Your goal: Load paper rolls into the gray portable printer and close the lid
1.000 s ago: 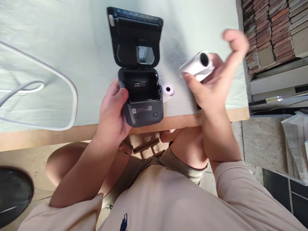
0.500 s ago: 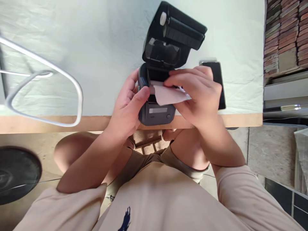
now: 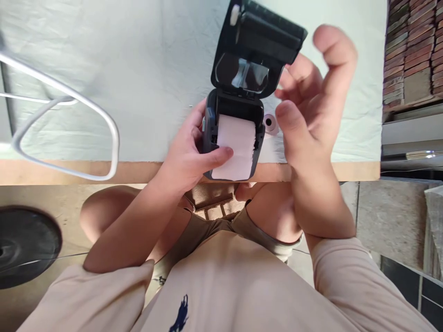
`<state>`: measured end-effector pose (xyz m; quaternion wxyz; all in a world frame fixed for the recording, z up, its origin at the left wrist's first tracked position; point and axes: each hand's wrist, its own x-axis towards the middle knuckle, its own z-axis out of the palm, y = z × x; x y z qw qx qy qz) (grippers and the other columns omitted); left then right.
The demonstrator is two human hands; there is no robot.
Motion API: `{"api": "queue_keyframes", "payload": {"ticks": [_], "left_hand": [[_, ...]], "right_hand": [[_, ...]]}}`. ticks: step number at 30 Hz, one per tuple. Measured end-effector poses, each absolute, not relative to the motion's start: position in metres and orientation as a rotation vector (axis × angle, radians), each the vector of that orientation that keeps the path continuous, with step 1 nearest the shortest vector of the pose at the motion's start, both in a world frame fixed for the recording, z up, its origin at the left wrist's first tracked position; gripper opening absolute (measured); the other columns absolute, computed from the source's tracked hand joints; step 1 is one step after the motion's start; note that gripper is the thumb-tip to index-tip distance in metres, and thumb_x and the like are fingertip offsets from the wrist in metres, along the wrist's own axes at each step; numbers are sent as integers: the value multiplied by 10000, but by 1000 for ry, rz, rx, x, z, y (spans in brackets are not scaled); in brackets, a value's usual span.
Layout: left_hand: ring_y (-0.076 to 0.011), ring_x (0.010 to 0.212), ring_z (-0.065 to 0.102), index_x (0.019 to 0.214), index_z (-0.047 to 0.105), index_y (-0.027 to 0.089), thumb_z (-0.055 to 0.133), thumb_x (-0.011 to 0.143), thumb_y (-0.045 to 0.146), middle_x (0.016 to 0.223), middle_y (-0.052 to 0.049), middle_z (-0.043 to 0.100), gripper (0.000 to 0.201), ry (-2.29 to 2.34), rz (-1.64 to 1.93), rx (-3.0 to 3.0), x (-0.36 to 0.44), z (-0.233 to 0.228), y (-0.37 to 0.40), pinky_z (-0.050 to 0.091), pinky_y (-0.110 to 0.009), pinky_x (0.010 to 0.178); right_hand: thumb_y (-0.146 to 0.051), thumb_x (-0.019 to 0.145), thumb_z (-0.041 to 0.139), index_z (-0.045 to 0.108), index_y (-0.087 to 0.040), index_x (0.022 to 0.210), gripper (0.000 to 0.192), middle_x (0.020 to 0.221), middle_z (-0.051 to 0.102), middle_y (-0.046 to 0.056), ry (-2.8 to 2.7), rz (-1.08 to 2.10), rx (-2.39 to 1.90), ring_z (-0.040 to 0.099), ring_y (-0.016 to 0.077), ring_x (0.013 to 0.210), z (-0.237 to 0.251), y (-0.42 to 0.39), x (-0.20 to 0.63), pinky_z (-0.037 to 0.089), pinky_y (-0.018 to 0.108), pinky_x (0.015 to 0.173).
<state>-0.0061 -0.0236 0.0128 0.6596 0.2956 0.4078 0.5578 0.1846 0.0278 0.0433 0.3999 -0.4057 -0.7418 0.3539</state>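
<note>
the small black plastic thermal printer (image 3: pixel 231 138) sits at the near edge of the pale green table (image 3: pixel 138 69), its lid (image 3: pixel 258 50) tilted up and a white paper roll (image 3: pixel 234 143) in its bay. your left hand (image 3: pixel 188 154) grips its left side, thumb pressing the loose paper end. beside it lies a small white spare roll (image 3: pixel 270 123). your right hand (image 3: pixel 311 101) hovers just right, fingers spread, empty.

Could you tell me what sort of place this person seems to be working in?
Probably a home or small-shop workspace, not a factory: a cloth-covered table with a wooden edge, a small thermal printer loaded with paper, and a bare brick wall beside metal shelving.
</note>
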Motion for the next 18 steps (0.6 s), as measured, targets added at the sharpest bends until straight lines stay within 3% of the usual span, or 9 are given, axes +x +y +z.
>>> {"api": "queue_keyframes", "payload": {"ticks": [2, 4, 6, 10, 13, 18], "left_hand": [[-422, 1116, 751, 1202, 703, 225, 934, 635, 253, 1009, -74, 763, 613, 914, 1273, 666, -6, 11, -24, 665, -441, 790], [-458, 1161, 731, 1189, 704, 222, 974, 629, 304, 1034, -95, 763, 627, 882, 1283, 669, -6, 8, -23, 660, -485, 822], [-515, 1244, 675, 1180, 707, 242, 1008, 609, 410, 1088, -126, 763, 667, 813, 1308, 667, -6, 4, -23, 646, -555, 875], [-588, 1432, 485, 1176, 725, 340, 973, 608, 570, 1152, -130, 765, 662, 747, 1292, 683, -7, 2, -22, 629, -654, 891], [-559, 1494, 419, 1176, 748, 414, 915, 675, 596, 1137, -94, 775, 559, 826, 1249, 720, -9, 3, -24, 634, -656, 880], [-528, 1498, 427, 1099, 769, 435, 869, 705, 529, 1090, -72, 778, 417, 939, 1285, 777, -12, 6, -25, 633, -666, 883]], "right_hand": [[-509, 976, 546, 433, -384, 1388, 446, 1299, 644, 15, -1751, 889, -875, 615, 218, 1306, 40, 30, 184, 531, 401, 1092], [-469, 1002, 570, 593, -364, 1261, 280, 1143, 679, 10, -1715, 912, -847, 665, 199, 1187, 40, 30, 184, 559, 381, 1053], [-424, 1012, 581, 660, -326, 1176, 207, 1142, 690, 23, -1779, 918, -874, 681, 195, 1150, 42, 27, 184, 572, 378, 1040], [-379, 962, 635, 610, -271, 1166, 232, 1287, 661, 77, -2016, 815, -864, 637, 246, 1303, 50, 20, 183, 560, 422, 1112], [-336, 942, 661, 531, -288, 1208, 299, 1266, 652, 72, -2155, 788, -794, 558, 253, 1435, 55, 18, 181, 557, 446, 1125], [-272, 971, 656, 555, -280, 1161, 215, 1281, 688, 37, -2265, 708, -804, 579, 210, 1426, 61, 16, 180, 588, 398, 1095]]}}
